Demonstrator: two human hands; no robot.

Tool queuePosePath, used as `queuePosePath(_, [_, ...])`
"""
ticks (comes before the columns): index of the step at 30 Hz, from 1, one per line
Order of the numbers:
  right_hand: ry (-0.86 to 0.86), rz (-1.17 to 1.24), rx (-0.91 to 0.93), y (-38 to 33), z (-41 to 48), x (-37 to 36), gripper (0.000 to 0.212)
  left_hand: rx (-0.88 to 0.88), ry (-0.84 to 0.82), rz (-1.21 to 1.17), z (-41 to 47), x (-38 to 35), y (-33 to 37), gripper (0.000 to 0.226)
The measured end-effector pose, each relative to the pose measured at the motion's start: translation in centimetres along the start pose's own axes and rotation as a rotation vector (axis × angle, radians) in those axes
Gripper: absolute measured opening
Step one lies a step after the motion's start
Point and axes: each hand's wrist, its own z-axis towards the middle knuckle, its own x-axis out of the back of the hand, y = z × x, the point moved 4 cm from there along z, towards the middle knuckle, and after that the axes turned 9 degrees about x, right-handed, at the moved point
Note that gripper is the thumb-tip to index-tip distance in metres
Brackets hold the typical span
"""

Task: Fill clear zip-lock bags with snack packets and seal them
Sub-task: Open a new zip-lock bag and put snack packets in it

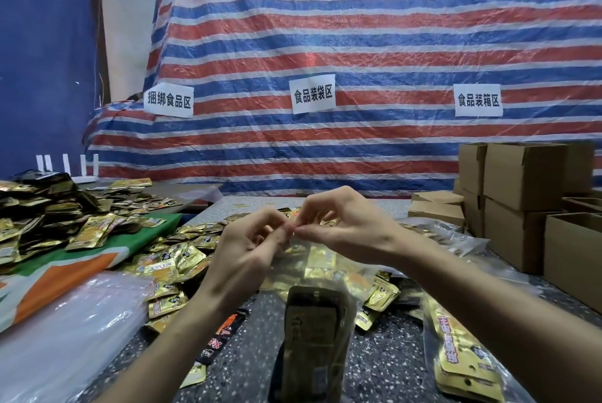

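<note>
Nearest the lens: clear plastic zip-lock bag (317,275), loaded with dark and gold foil snack packets (312,331), low-centre over the grey speckled table (384,370). Cannot tell whether its lower end rests there. Left grip (250,246) and right grip (338,223) meet at the bag's top edge; each pinches it between thumb and fingertips. Loose gold foil packets (182,256) lie scattered on the table behind and left of the bag. Second filled clear bag (462,360) lies flat at right. Stack of empty clear bags (65,337) at lower left. Brown cardboard boxes (521,181) stand far right, before a red-white-blue striped tarp (358,28).
</note>
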Motion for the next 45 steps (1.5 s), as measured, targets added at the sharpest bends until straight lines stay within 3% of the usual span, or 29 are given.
queuePosePath(6, [-0.004,0.040,-0.039,0.5,-1.0,0.5,0.011,0.000,0.081,-0.126,-1.0,-1.0,0.3,0.024])
queuePosePath(18, [-0.043,0.041,-0.119,2.8,-3.5,1.9,0.013,0.016,0.154,-0.224,-1.2,-1.2,0.1,0.020])
queuePosePath(45, [-0.014,0.060,-0.306,7.8,-11.3,4.6,0.015,0.026,0.177,-0.148,-0.3,-0.8,-1.7,0.017])
